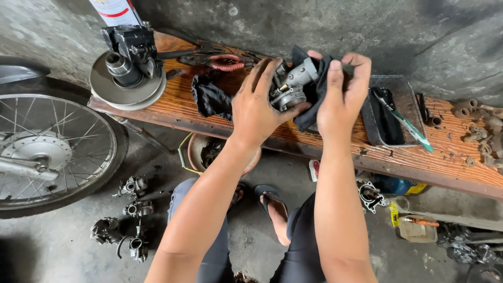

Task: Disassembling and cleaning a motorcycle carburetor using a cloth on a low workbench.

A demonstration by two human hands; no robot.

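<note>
Wiping: a person seated over a concrete floor works a metal carburetor [290,86] with a dark cloth [314,99], held above a worn wooden plank desk [419,157].
Far left: a spoked motorcycle wheel [47,149] stands against the wall; several more small carburetors [128,215] lie on the floor below it.
Desk, left end: a round clutch pulley [126,86] sits with a black part on top, red-handled pliers [225,62] behind it and a second dark rag [209,97] just beside.
Left hand [257,107]: closed around the carburetor's near side, fingers spread over the body, thumb underneath.
Carburetor: held between both hands, just above the desk's middle, partly wrapped by the cloth.
Right hand [340,97]: pinched shut on the cloth, pressing it against the carburetor's far side.
Desk, right: a shallow metal tray [401,91] holds a green-handled toothbrush [408,126]; small brass fittings [482,123] are scattered at the far end.
Step in hand: by the look of it, cleaning or drying the outer casing.
Next move calls for: likely a steady left-hand grip while the cloth shifts to an unwiped face, keeping the part from slipping.
</note>
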